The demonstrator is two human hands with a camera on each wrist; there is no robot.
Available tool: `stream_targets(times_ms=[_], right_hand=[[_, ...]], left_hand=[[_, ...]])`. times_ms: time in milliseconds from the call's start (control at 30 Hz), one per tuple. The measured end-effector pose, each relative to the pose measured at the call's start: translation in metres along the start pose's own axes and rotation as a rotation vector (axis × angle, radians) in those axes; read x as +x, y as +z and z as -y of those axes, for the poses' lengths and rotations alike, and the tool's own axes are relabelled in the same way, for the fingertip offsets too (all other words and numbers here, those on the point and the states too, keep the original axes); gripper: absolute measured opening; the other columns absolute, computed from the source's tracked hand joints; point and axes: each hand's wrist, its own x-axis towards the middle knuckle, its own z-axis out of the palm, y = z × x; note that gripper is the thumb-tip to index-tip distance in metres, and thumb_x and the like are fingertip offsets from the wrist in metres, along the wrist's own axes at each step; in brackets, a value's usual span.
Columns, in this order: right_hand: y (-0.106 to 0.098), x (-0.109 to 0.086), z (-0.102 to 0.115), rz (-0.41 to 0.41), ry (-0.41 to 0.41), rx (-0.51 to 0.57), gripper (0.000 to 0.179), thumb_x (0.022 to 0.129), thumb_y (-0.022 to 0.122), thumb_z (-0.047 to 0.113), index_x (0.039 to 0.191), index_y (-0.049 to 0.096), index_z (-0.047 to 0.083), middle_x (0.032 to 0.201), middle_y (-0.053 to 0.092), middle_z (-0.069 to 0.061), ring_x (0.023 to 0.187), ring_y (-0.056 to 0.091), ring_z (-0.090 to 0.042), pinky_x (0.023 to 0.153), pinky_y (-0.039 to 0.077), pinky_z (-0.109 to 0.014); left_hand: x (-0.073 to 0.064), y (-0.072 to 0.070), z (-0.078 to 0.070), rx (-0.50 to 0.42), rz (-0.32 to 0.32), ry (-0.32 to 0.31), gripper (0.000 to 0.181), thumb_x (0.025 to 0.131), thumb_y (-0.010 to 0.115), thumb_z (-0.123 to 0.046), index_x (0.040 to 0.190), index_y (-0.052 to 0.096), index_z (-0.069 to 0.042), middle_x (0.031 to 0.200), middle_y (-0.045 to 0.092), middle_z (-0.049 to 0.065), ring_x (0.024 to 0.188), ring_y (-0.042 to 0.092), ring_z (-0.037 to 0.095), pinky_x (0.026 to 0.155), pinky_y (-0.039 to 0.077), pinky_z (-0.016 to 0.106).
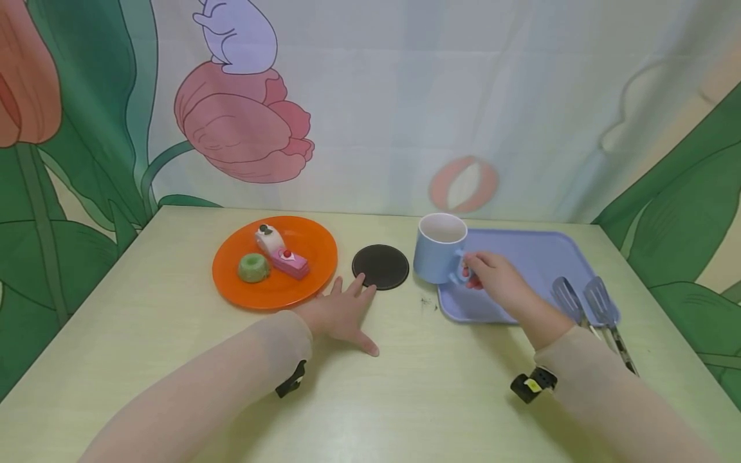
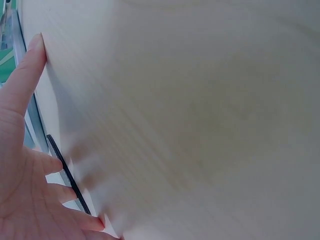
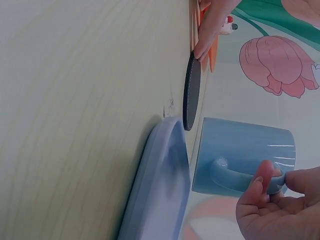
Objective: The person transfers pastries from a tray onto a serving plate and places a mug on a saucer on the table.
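Observation:
My right hand [image 1: 502,281] grips the handle of a light blue mug [image 1: 433,260], with fingers and thumb curled round it. The mug is upright and overlaps the left edge of the lilac tray [image 1: 498,247] in the head view; the right wrist view shows its base raised off the table. To its left lies a round black coaster [image 1: 380,263]. My left hand [image 1: 341,315] is spread palm down, fingertips at the coaster's near edge. In the left wrist view its fingers overlap the dark rim of the coaster [image 2: 70,175].
An orange plate [image 1: 231,292] at the left bears a green ring-shaped sweet [image 1: 253,269], a pink cake slice [image 1: 292,262] and a white cake piece [image 1: 269,239]. Two grey-headed kitchen utensils [image 1: 602,302] lean over the tray's right side. A patterned curtain [image 1: 370,128] hangs behind the table.

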Motion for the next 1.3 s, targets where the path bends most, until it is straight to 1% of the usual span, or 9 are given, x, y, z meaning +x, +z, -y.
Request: stream_targets(times_ms=[267,533,733,1067,1300], right_hand=[[0.005,0.002,0.003,0.013,0.002,0.009,0.038,0.102,0.032,0.023,0.101,0.052,-0.01,0.092,0.056,-0.017,0.076,0.053,-0.015,0.076,0.047,-0.033],[0.008,0.003,0.005,0.022,0.005,0.018,0.037,0.102,0.033,0.023,0.099,0.052,-0.009,0.092,0.055,-0.016,0.077,0.053,-0.017,0.077,0.047,-0.032],[0.011,0.005,0.006,0.029,0.001,0.024,0.037,0.102,0.033,0.022,0.099,0.052,-0.009,0.093,0.056,-0.018,0.077,0.054,-0.017,0.075,0.046,-0.029],[0.015,0.008,0.006,0.03,0.014,0.029,0.036,0.102,0.033,0.022,0.097,0.053,-0.008,0.092,0.056,-0.016,0.076,0.054,-0.016,0.074,0.046,-0.028],[0.018,0.009,0.007,0.027,0.013,0.028,0.036,0.103,0.033,0.022,0.095,0.053,-0.006,0.09,0.055,-0.015,0.075,0.054,-0.016,0.075,0.046,-0.029]], left_hand=[[-0.001,-0.001,0.0,-0.002,0.005,-0.007,0.119,0.061,0.066,-0.073,0.151,0.01,-0.019,0.156,-0.003,0.009,0.136,0.002,0.05,0.1,0.013,0.069],[-0.002,-0.002,-0.001,-0.008,0.002,-0.007,0.118,0.061,0.067,-0.072,0.151,0.01,-0.019,0.156,-0.003,0.009,0.135,0.002,0.05,0.1,0.012,0.07],[-0.002,-0.001,0.0,-0.007,0.004,-0.008,0.118,0.061,0.067,-0.072,0.151,0.01,-0.019,0.156,-0.004,0.009,0.136,0.002,0.05,0.1,0.013,0.069],[-0.001,-0.001,0.0,-0.011,0.013,-0.013,0.119,0.06,0.066,-0.073,0.151,0.011,-0.02,0.156,-0.003,0.009,0.136,0.001,0.048,0.101,0.011,0.068],[0.0,-0.002,-0.001,0.002,0.015,-0.011,0.119,0.06,0.066,-0.073,0.151,0.011,-0.02,0.156,-0.003,0.009,0.137,0.001,0.047,0.102,0.012,0.067]])
